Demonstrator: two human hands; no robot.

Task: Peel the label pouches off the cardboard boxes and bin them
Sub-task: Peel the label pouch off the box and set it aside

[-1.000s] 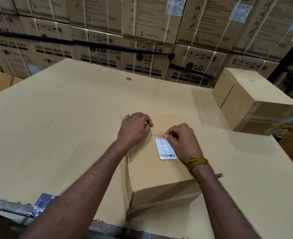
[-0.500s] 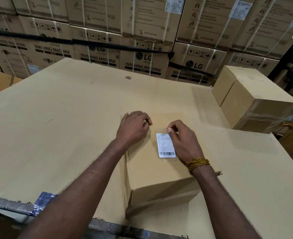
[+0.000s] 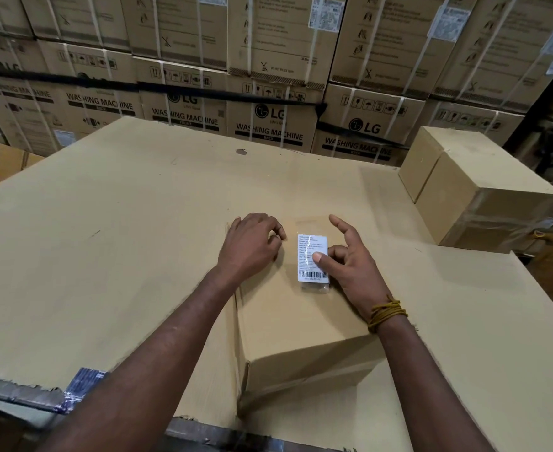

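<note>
— Resting curled on the top of the plain brown cardboard box (image 3: 288, 324), near its far-left corner, is the left hand (image 3: 252, 244): fingers bent under, knuckles up, nothing inside it that I can see.

— And the right hand (image 3: 350, 265)?

— It pinches the clear plastic label pouch (image 3: 312, 259) by its right edge. The thumb tip lies on the front of the white printed slip with the barcode at its near end, some fingers are tucked behind, and the index finger sticks out straight, pointing away. A coil of yellow-orange cord (image 3: 387, 313) is wound round that wrist.

— Is the pouch off the box?

— I cannot tell for sure. It stands over the far-right part of the box top, and its clear bottom edge looks crumpled; whether any part sticks to the cardboard is not clear.

— Where does the box sit?

— At the near edge of a broad flat sheet of tan cardboard (image 3: 105, 256) that serves as the work surface, with a strip of blue tape (image 3: 82, 384) on its torn near-left rim.

— Anything else on the sheet?

— A second brown carton wrapped in clear tape (image 3: 483, 194) at the far right, well apart from both hands. Behind everything rises a wall of stacked cartons printed "LG WASHING MACHINE" (image 3: 268, 125), bound with white straps.
</note>
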